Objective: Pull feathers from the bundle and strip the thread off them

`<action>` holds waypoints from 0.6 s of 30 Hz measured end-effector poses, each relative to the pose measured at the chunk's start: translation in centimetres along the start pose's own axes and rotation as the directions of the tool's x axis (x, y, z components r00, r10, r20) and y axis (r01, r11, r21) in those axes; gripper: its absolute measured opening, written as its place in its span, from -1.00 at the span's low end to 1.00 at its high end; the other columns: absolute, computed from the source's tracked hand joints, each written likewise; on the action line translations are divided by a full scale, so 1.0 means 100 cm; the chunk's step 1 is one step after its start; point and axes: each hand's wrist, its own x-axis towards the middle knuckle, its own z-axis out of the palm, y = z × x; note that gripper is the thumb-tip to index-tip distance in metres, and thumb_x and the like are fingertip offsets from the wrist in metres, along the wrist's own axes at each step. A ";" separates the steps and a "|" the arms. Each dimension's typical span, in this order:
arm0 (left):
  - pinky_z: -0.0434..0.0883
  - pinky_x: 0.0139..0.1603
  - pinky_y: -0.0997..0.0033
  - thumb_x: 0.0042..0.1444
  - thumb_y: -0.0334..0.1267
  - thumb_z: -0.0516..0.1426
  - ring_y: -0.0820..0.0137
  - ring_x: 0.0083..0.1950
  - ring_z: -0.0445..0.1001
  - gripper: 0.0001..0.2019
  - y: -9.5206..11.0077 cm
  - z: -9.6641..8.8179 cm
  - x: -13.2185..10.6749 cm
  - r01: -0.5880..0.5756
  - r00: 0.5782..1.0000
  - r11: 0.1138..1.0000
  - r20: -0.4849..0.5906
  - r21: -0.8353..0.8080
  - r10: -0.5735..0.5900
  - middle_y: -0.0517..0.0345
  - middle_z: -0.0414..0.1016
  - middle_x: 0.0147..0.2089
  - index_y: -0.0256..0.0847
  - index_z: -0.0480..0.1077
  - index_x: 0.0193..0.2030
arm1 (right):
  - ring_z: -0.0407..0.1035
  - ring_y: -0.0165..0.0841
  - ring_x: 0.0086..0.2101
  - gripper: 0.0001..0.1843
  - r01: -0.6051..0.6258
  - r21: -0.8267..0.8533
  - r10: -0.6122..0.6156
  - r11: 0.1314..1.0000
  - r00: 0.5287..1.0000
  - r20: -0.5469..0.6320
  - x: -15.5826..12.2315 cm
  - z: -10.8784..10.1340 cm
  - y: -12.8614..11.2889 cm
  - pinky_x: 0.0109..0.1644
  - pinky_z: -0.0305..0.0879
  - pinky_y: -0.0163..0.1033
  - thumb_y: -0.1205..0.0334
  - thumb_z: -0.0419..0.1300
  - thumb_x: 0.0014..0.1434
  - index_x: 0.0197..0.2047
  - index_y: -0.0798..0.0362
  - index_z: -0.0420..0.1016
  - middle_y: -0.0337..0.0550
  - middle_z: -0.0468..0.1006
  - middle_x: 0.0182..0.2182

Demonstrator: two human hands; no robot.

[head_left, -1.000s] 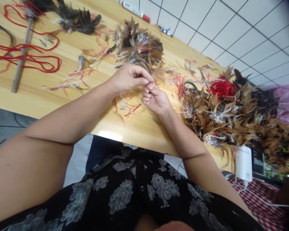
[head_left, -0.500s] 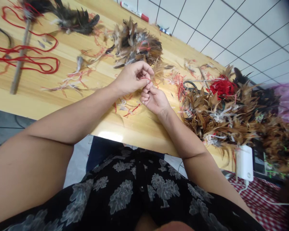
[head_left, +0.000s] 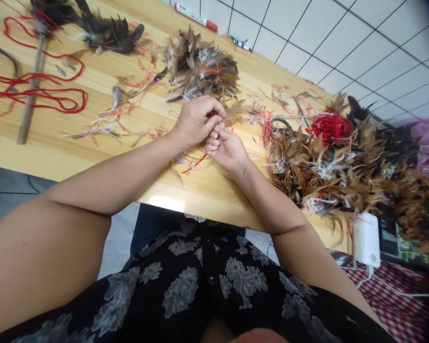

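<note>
The left hand (head_left: 196, 121) was closed, its fingers curled downward and pinching a thin pale strand (head_left: 220, 125). The right hand (head_left: 226, 150) was curled up to meet it, gripping at the same spot. The strand was too small to tell whether it was thread or feather quill.

Just beyond the hands, at twelve o'clock, lay a bunch of brown-and-black feathers tangled with red thread (head_left: 200, 66). At three o'clock sat a large heap of tan and brown feathers (head_left: 325, 171), with a wad of bright red thread (head_left: 331, 126) and black-handled scissors (head_left: 280, 125) at its upper edge. At ten o'clock, loops of red cord (head_left: 39, 93) crossed a slim wooden stick (head_left: 30, 107).

All of this lay on a honey-coloured wooden table (head_left: 93, 162). At one o'clock, a white marker with a red cap (head_left: 196, 16) lay along the far edge, beside white square tiles (head_left: 343, 43). At four o'clock, a white power adapter (head_left: 366, 240) stood near a red-and-white checked cloth (head_left: 389, 297).
</note>
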 end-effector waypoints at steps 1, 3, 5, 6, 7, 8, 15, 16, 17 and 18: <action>0.65 0.25 0.04 0.28 -0.37 0.29 0.11 0.05 0.71 -0.88 0.000 0.001 0.000 -0.006 1.000 1.000 0.000 -0.009 0.006 0.06 0.75 -0.07 -0.01 0.56 -0.19 | -0.05 -0.51 -0.57 -0.56 0.003 0.009 -0.003 1.000 1.000 0.000 0.000 0.000 0.001 -0.50 -0.04 -0.46 0.28 0.01 0.72 -0.31 -0.02 0.18 -0.46 0.16 -0.55; 0.65 0.23 0.03 0.29 -0.36 0.29 0.12 0.03 0.70 -0.88 0.000 0.002 0.000 -0.009 1.000 0.999 -0.001 -0.042 0.009 0.07 0.73 -0.10 0.00 0.54 -0.21 | -0.06 -0.52 -0.58 -0.56 0.009 0.025 -0.009 1.000 1.000 -0.001 -0.001 0.001 0.001 -0.50 -0.04 -0.47 0.28 -0.01 0.73 -0.30 -0.03 0.17 -0.46 0.16 -0.55; 0.64 0.22 0.04 0.31 -0.36 0.29 0.13 0.04 0.70 -0.87 -0.001 0.003 0.000 0.000 1.000 0.996 0.001 -0.085 0.000 0.07 0.71 -0.12 0.00 0.53 -0.23 | -0.06 -0.52 -0.59 -0.57 0.010 0.037 -0.010 0.999 1.000 0.000 -0.002 0.001 0.002 -0.51 -0.04 -0.48 0.28 -0.02 0.73 -0.30 -0.03 0.15 -0.46 0.16 -0.55; 0.63 0.22 0.05 0.32 -0.36 0.29 0.14 0.05 0.70 -0.87 -0.001 0.004 0.000 0.008 1.000 0.994 0.002 -0.106 -0.007 0.08 0.70 -0.13 -0.01 0.53 -0.23 | -0.06 -0.53 -0.59 -0.57 0.008 0.041 -0.008 0.999 1.000 0.001 -0.003 0.002 0.003 -0.51 -0.04 -0.48 0.28 -0.03 0.73 -0.30 -0.04 0.15 -0.46 0.16 -0.55; 0.63 0.21 0.06 0.33 -0.37 0.29 0.14 0.05 0.70 -0.87 -0.002 0.004 0.000 0.016 1.000 0.992 0.002 -0.123 -0.016 0.08 0.69 -0.14 -0.03 0.52 -0.23 | -0.05 -0.53 -0.59 -0.57 0.006 0.042 -0.006 0.999 1.000 0.003 -0.004 0.002 0.003 -0.52 -0.04 -0.48 0.28 -0.03 0.73 -0.29 -0.04 0.15 -0.46 0.16 -0.55; 0.64 0.20 0.08 0.34 -0.37 0.28 0.15 0.05 0.70 -0.87 -0.003 0.005 -0.001 0.025 1.000 0.991 0.003 -0.133 -0.025 0.08 0.69 -0.14 -0.04 0.52 -0.23 | -0.05 -0.53 -0.59 -0.57 0.003 0.043 -0.004 0.999 1.000 0.005 -0.004 0.002 0.003 -0.52 -0.05 -0.48 0.27 -0.03 0.73 -0.29 -0.04 0.15 -0.45 0.16 -0.55; 0.66 0.09 0.19 0.32 -0.42 0.25 0.26 -0.03 0.74 -0.89 -0.007 0.007 -0.002 -0.021 0.999 0.986 0.024 -0.165 0.026 0.14 0.78 -0.10 -0.13 0.55 -0.19 | -0.06 -0.52 -0.57 -0.59 -0.018 0.039 0.017 0.999 0.999 0.027 -0.004 0.000 0.003 -0.51 -0.07 -0.48 0.33 0.01 0.70 -0.30 -0.03 0.14 -0.45 0.14 -0.52; 0.67 0.10 0.19 0.32 -0.41 0.25 0.26 -0.03 0.75 -0.90 -0.006 0.006 -0.001 0.001 0.999 0.985 0.035 -0.173 0.005 0.13 0.79 -0.10 -0.14 0.56 -0.19 | -0.06 -0.51 -0.56 -0.59 -0.017 0.036 0.016 0.999 0.999 0.028 -0.003 0.000 0.003 -0.51 -0.07 -0.48 0.31 0.00 0.70 -0.30 -0.04 0.14 -0.45 0.14 -0.52; 0.68 0.10 0.19 0.33 -0.40 0.26 0.25 -0.03 0.75 -0.92 -0.006 0.006 -0.001 0.033 0.999 0.984 0.048 -0.177 -0.025 0.12 0.79 -0.09 -0.14 0.55 -0.19 | -0.07 -0.50 -0.56 -0.59 -0.016 0.031 0.015 0.999 0.999 0.028 -0.002 -0.001 0.004 -0.50 -0.06 -0.48 0.29 0.00 0.71 -0.29 -0.04 0.13 -0.44 0.14 -0.51; 0.69 0.11 0.19 0.34 -0.38 0.26 0.24 -0.03 0.76 -0.92 -0.005 0.005 -0.001 0.064 0.997 0.982 0.059 -0.177 -0.055 0.12 0.78 -0.10 -0.14 0.55 -0.20 | -0.07 -0.50 -0.55 -0.59 -0.014 0.023 0.013 1.000 1.000 0.028 -0.001 -0.002 0.004 -0.50 -0.06 -0.47 0.26 0.00 0.71 -0.29 -0.05 0.13 -0.44 0.14 -0.51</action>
